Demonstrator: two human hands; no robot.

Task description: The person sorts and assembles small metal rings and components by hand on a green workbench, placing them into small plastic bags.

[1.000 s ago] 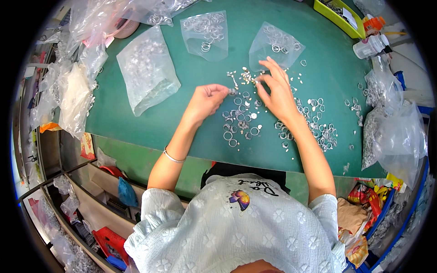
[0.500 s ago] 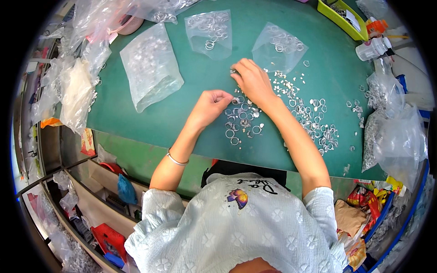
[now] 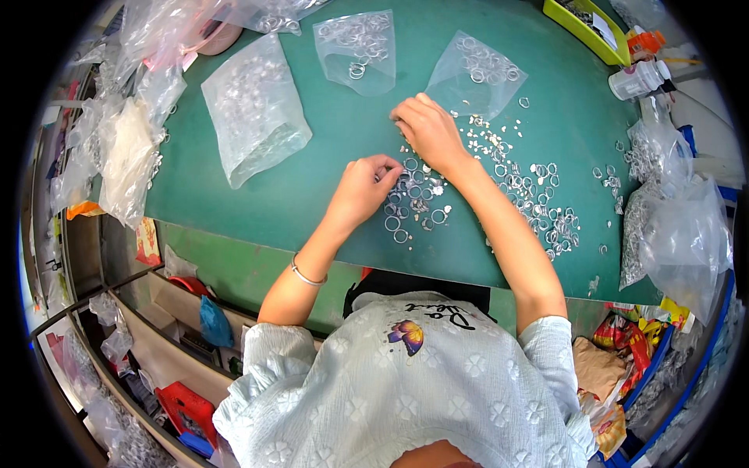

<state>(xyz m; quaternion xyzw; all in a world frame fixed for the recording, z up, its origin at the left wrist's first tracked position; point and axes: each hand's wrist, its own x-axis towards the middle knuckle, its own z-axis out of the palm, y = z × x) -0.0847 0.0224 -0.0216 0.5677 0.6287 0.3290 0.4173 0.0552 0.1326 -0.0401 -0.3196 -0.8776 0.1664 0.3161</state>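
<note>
My left hand (image 3: 363, 189), a bangle on its wrist, has thumb and fingers pinched together at the left edge of a loose pile of silver-coloured rings (image 3: 414, 192). Whatever is between those fingertips is too small to make out. Farther off and slightly to the right, my right hand (image 3: 431, 134) is held over the green tabletop (image 3: 312, 214) with its fingers curled down and closed; their tips hide what they hold. A second spread of rings (image 3: 538, 204) lies right of my right forearm, with small pale bits (image 3: 488, 142) scattered beyond it.
Three clear bags of rings lie beyond my hands: a large bag (image 3: 257, 105), a middle bag (image 3: 356, 51) and a right bag (image 3: 477, 70). A yellow-green tray (image 3: 587, 31) and white bottle (image 3: 640, 79) stand far right. Filled plastic bags (image 3: 671, 234) crowd the right edge.
The ring seen at my right fingertips is now out of sight as those fingers turn down. My left fingers have curled in more by the pile. The whole view has shifted slightly.
</note>
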